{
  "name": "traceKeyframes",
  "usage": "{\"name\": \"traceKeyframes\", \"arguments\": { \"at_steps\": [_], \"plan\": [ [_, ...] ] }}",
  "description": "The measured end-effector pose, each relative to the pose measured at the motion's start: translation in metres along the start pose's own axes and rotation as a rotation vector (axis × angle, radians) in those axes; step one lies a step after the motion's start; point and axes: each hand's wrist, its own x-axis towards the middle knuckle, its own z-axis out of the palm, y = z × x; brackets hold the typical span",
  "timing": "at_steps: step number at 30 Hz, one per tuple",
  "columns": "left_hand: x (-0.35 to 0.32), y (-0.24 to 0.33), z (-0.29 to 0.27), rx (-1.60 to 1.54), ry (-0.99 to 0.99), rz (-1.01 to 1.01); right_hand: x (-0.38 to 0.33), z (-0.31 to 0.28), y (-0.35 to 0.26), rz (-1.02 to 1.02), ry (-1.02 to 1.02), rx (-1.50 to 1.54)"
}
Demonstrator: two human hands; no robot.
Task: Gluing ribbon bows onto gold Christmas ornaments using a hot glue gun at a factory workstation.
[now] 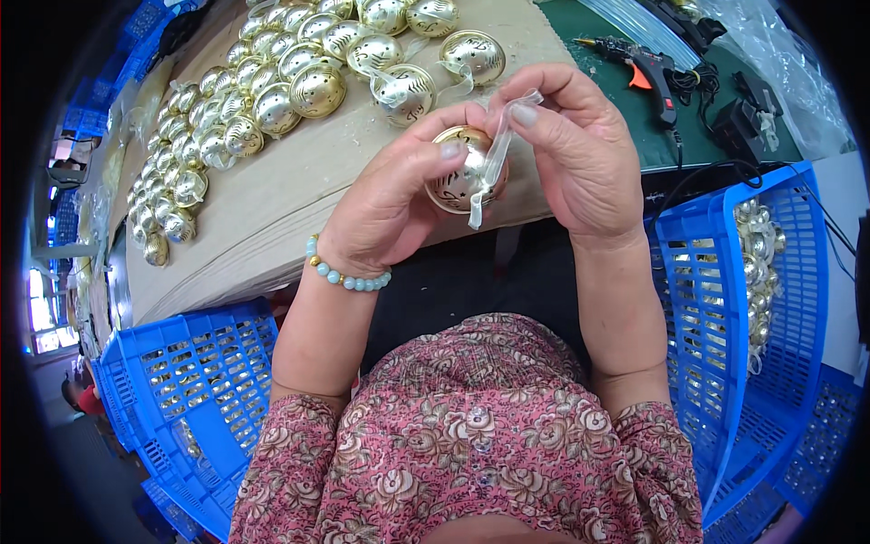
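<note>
A round gold bell ornament [450, 189] with cut-out lettering and holes rests in my left hand [399, 177], whose fingers wrap its side and whose thumb presses on its face. My right hand [580, 136] pinches the upper loop of a sheer white ribbon [494, 163] between thumb and fingers. The ribbon runs down across the front of the ornament to a knot with short loose ends. Both hands are raised above the table's near edge. Part of the ornament is hidden behind the ribbon and my fingers.
Many similar gold ornaments [317, 91] cover the cardboard-topped table [299, 199]. A glue gun [648, 77] lies on a green surface at the far right, its cable trailing. Blue plastic crates stand at left [199, 340] and right [702, 299]; the right one holds gold ornaments.
</note>
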Motion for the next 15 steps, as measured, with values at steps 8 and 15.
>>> {"name": "traceKeyframes", "arguments": {
  "at_steps": [8,15],
  "plan": [
    [0.007,-0.008,0.01,0.066,0.104,-0.094,-0.011,-0.02,-0.018,-0.061,-0.041,-0.261],
    [0.01,-0.001,0.005,-0.286,0.174,-0.009,0.003,-0.093,-0.053,0.153,0.731,-2.062]
  ]
}}
